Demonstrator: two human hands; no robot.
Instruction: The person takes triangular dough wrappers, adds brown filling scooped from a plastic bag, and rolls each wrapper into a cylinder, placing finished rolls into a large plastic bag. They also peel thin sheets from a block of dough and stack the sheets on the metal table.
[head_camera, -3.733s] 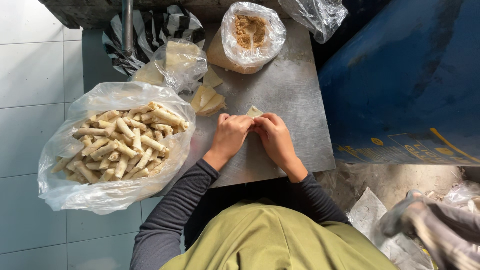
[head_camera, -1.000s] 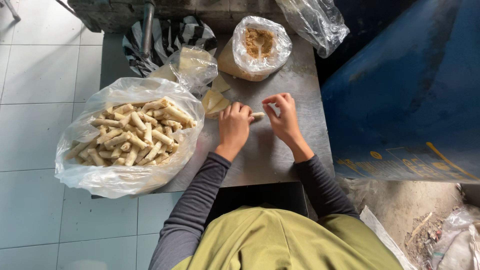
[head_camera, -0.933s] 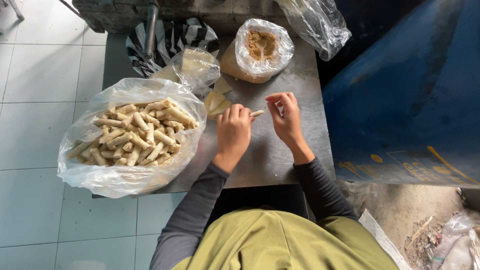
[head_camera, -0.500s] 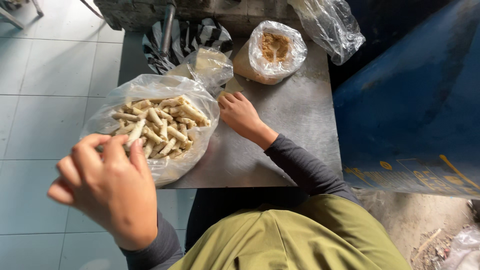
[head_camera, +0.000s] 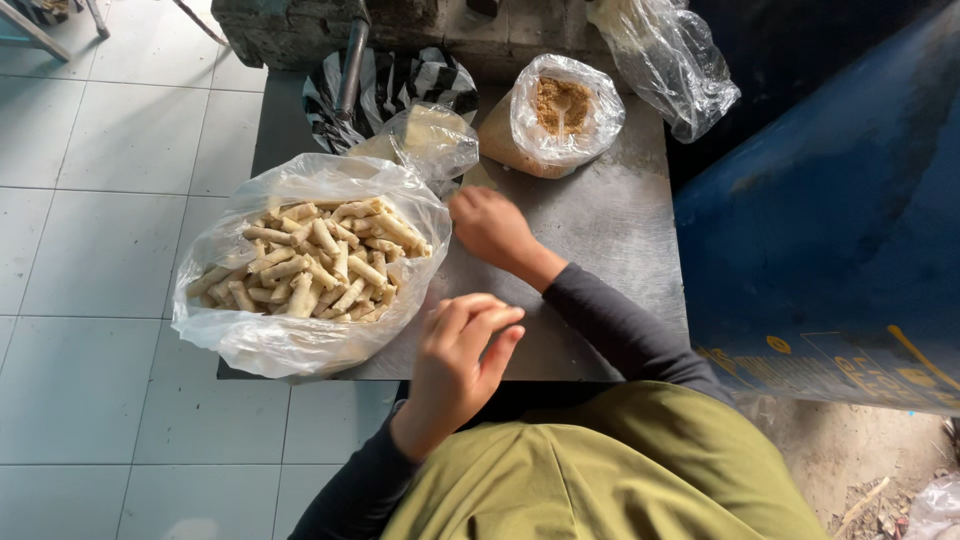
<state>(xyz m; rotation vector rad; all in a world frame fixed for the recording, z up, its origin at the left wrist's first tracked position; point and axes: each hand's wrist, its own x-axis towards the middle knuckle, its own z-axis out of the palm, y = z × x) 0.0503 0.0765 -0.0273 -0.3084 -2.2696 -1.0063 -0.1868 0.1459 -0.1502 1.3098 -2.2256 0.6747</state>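
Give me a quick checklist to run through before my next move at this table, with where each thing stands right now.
1. Left hand free: ok, raised near the table edge, fingers curled, nothing visible in it.
2. Right hand free: cannot tell, it rests on the metal table with the fingertips hidden.
3. Bag of rolls open and reachable: ok, mouth wide open beside the left hand.
4. Bag of rolls well supported: not ok, it bulges over the table's edge.
5. Bag of brown filling open: ok, at the far side.
6. Small bag of pale sheets within reach: ok, just beyond the right hand.
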